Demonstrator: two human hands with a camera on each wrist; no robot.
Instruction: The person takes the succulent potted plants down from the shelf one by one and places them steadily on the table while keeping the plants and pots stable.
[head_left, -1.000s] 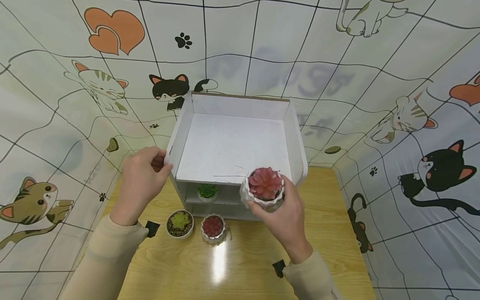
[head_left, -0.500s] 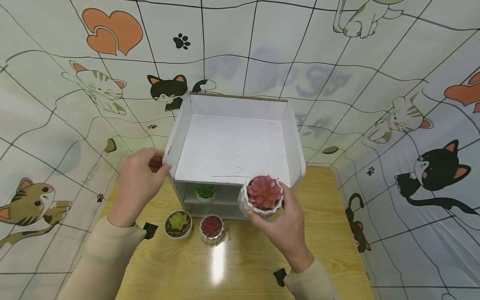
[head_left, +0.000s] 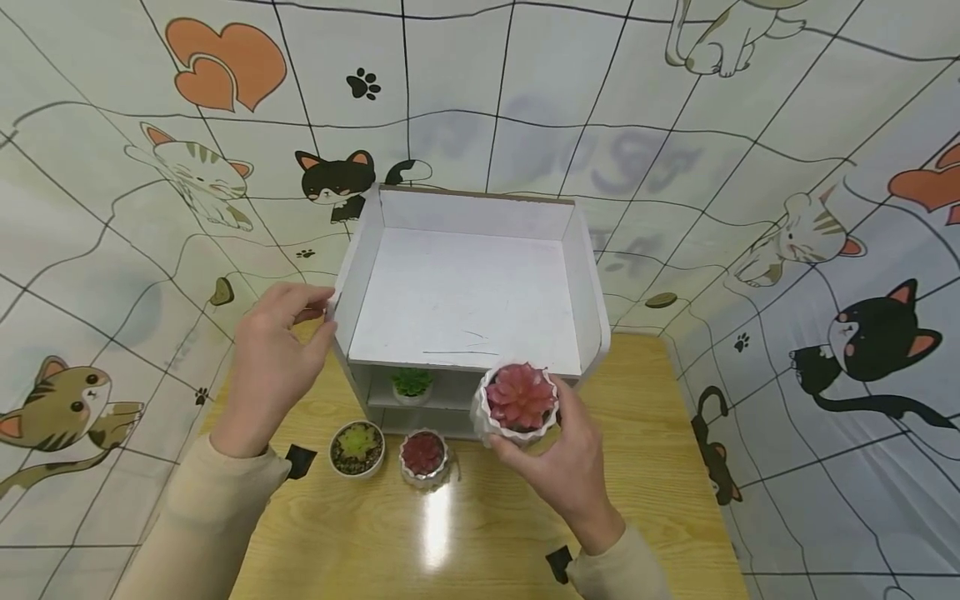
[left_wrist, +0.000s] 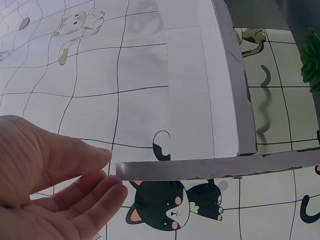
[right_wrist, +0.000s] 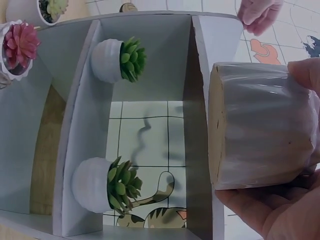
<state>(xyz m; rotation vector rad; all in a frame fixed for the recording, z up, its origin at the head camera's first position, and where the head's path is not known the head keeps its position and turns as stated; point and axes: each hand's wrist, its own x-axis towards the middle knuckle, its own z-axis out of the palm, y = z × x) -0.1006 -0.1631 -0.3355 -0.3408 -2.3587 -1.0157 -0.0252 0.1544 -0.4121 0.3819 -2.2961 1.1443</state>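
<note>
My right hand grips a white fluted pot with a red succulent, thumb on one side and fingers round the other. It is held before the front edge of the white shelf unit; the right wrist view shows the pot's side and pale base close to the top board. My left hand is at the unit's left side panel, fingertips right at its end and the thumb apart from it. Two small white pots with green succulents stand on the middle shelf.
On the wooden table in front of the unit stand a pot with a yellow-green succulent and a fluted pot with a dark red one. A cat-print cloth hangs behind and at both sides.
My right hand has brought the potted red succulent slightly down and left, toward me, off the top board's front edge. My left fingers have loosened and spread at the side panel.
</note>
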